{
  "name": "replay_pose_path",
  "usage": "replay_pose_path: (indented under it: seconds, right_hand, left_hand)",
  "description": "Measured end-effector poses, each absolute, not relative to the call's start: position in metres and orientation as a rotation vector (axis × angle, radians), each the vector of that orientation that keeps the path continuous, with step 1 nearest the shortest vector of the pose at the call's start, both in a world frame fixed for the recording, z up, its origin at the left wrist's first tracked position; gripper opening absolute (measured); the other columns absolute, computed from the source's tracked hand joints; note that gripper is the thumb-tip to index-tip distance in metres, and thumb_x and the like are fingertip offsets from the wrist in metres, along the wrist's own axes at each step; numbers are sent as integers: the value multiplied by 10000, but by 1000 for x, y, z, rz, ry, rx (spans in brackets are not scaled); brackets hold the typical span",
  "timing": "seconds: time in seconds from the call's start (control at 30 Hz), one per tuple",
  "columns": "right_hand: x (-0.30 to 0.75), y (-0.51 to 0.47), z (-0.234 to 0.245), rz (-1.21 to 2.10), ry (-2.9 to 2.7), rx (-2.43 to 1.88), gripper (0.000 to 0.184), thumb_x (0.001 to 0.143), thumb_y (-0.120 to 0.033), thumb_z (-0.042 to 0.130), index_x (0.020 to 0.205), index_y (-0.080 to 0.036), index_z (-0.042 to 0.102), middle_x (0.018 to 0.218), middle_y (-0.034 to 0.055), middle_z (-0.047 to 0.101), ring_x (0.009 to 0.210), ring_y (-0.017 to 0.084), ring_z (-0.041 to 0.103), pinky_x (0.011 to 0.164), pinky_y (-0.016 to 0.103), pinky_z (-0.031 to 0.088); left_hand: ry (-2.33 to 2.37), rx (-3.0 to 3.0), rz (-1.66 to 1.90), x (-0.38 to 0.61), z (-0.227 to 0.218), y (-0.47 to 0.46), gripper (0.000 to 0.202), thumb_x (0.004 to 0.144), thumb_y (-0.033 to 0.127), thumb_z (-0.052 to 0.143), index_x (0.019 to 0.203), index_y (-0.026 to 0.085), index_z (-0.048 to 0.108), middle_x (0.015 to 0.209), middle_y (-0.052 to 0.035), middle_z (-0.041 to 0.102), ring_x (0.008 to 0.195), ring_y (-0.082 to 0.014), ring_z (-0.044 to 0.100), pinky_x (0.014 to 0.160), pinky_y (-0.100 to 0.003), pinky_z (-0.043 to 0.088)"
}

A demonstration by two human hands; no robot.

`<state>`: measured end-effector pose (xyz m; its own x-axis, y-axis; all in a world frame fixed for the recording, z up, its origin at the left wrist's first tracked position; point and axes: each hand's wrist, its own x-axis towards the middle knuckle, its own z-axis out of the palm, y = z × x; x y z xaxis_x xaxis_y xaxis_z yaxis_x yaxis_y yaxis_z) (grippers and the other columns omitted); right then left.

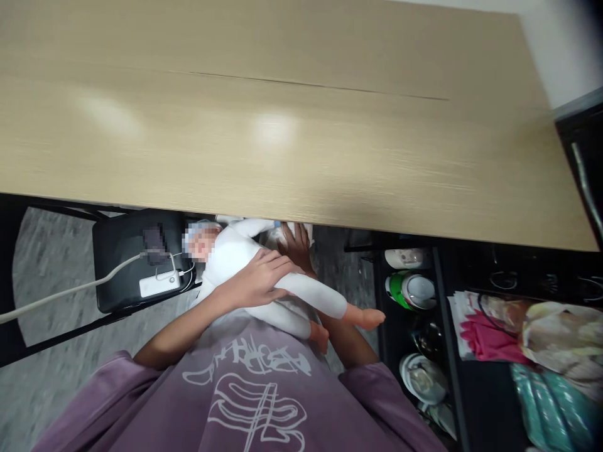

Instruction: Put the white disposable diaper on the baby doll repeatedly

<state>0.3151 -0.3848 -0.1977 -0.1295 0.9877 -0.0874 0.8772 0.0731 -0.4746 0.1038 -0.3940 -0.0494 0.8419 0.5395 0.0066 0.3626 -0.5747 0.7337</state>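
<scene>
A doll (235,251) in a white suit lies on its back across my lap, its head to the left and its bare feet to the right. My left hand (266,276) is closed over its hip and upper leg. The right forearm passes beneath the doll's legs. Beyond the doll, my right hand (296,243) has its fingers spread on a white crumpled thing (271,237), whose kind I cannot make out. The table's edge partly hides that thing.
The wooden tabletop (282,157) overhangs my lap. At left, a black stool (113,276) bears a white power strip (160,284) with cables and a blurred dark object. At right stand dark shelves with a green-and-white container (412,290), pink cloth (492,336) and teal packets (551,402).
</scene>
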Motion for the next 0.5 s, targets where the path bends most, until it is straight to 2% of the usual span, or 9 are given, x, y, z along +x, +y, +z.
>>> replay_pose_path:
  seconds: [0.1,0.23,0.33,0.43,0.5]
  right_hand:
    - [308,-370,-198,561,-2020,-1948,512,1216,-355,521,1683,-145,546,1759,220,509,1635,383,375,1440,599,172]
    - [307,-363,-192,537,-1995,-1953,541,1166,-502,679,1577,-153,645,1665,198,617,1595,388,421,1439,612,125]
    - [313,-363,-188,567,-1975,-1960,539,1196,-558,600,1545,-154,670,1658,212,628,1565,377,445,1417,573,172]
    - [319,-362,-187,625,-1917,-1992,523,1241,-516,464,1575,-161,655,1699,212,593,1541,350,455,1356,516,276]
    - [321,-359,-187,663,-1890,-2000,525,1248,-492,423,1609,-170,628,1733,192,568,1555,332,437,1338,488,300]
  left_hand:
    - [662,2259,269,104,-48,-394,362,1166,401,707,1476,216,679,1326,-98,763,1223,-303,663,1104,-481,463]
    - [670,2262,261,104,-49,-395,392,1159,442,720,1483,226,679,1329,-101,760,1229,-307,668,1113,-485,473]
    - [666,2265,256,104,-51,-396,404,1159,445,723,1491,220,669,1339,-108,762,1235,-319,667,1118,-491,467]
    - [662,2263,246,105,-52,-396,398,1167,429,715,1506,228,659,1375,-110,764,1256,-320,667,1134,-493,453]
    - [660,2266,242,106,-53,-395,398,1170,438,712,1502,223,661,1385,-111,766,1261,-319,666,1135,-491,448]
